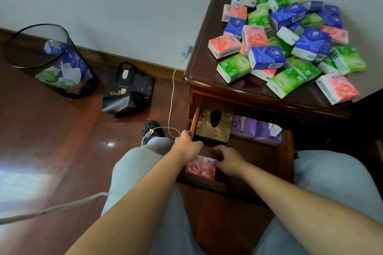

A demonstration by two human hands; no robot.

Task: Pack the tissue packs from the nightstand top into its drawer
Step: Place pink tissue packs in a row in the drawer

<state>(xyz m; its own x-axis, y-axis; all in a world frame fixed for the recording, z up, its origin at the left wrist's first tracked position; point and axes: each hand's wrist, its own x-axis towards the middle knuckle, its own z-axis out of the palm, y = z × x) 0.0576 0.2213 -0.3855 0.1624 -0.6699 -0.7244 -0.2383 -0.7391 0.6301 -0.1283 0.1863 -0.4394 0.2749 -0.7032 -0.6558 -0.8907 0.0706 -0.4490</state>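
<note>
Several green, blue and pink tissue packs (267, 58) lie heaped on the dark wooden nightstand top (202, 68). Below it the drawer (287, 157) stands pulled out. In its near left corner two pink tissue packs (200, 168) stand on edge. My right hand (229, 160) sits just above them, its fingers curled over the top of the right-hand pack. My left hand (187, 145) grips the near left corner of a black and gold tissue box (213, 128) further back in the drawer. Its fingertips are hidden behind the box edge.
Purple tissue packs (257, 130) fill the drawer's back right. A white charger cable (172, 97) hangs from a wall plug past the drawer's left side. A black paper bag (128, 93) and a mesh waste bin (47, 62) stand on the wooden floor to the left. My knees flank the drawer.
</note>
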